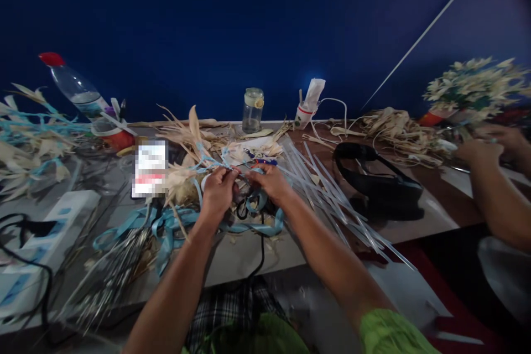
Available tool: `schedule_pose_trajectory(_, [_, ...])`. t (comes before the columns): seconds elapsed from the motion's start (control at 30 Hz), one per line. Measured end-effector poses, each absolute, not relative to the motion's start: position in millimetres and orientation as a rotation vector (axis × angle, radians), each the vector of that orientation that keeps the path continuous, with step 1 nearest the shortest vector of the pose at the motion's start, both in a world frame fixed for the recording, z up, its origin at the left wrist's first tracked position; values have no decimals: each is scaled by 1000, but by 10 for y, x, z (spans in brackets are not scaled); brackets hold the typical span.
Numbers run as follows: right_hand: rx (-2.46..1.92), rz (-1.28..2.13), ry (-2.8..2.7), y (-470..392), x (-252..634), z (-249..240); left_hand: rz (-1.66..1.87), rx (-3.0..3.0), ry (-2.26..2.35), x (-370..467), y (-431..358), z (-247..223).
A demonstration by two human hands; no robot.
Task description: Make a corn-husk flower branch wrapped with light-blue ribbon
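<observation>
My left hand [219, 191] is closed in a pinch on a thin blue-wrapped stem [211, 164]. From that stem, dried husk leaves [193, 124] fan out to the left and upward. Close beside it, my right hand [271, 181] pinches at the stem's right end, and a blue ribbon [262, 199] hangs from under its fingers. What exactly lies between the right fingertips is partly hidden. More of the ribbon loops over the table below both hands. A small tool with blue and red handles [265, 162] lies just behind my right hand.
Clear thin sticks [327, 193] and a black strapped headset [377, 182] lie to the right. At left are a bundle of wires [118, 271], a power strip [50, 249] and a bottle [77, 86]. A glass jar [253, 110] stands behind. Another person's hands [483, 146] work at far right.
</observation>
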State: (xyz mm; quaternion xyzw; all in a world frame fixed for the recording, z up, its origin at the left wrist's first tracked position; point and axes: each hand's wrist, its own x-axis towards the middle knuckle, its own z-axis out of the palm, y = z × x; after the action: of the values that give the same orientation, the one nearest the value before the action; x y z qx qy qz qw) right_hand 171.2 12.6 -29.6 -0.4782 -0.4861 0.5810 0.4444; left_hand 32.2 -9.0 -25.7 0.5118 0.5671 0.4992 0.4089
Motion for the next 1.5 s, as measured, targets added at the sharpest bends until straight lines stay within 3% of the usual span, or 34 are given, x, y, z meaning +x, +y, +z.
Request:
schedule_pose_trajectory(0.4, [-1108, 1702, -701, 174, 1773, -245, 1415, 1013, 1289, 304, -48, -260])
schedule_pose_trajectory(0.57, [-1189, 1517, -874, 248, 1859, -311, 1395, 1217, 1449, 234, -39, -251])
schedule_pose_trajectory(0.87, [-1233, 912, -1196, 380, 2004, -381, 1314, 1094, 1318, 185, -27, -237])
schedule_pose_trajectory(1.07, [-1301, 843, -1433, 422, 1989, -459, 1263, 1035, 1213, 143, -8, -246])
schedule_pose_trajectory(1.33, [-1710, 674, -1844, 540, 1768, -152, 1189, 1228, 1317, 167, -33, -193])
schedule_pose_trajectory(1.5, [-1887, 596, -1797, 864, 1432, -176, 1176, 1272, 1380, 189, -61, -194])
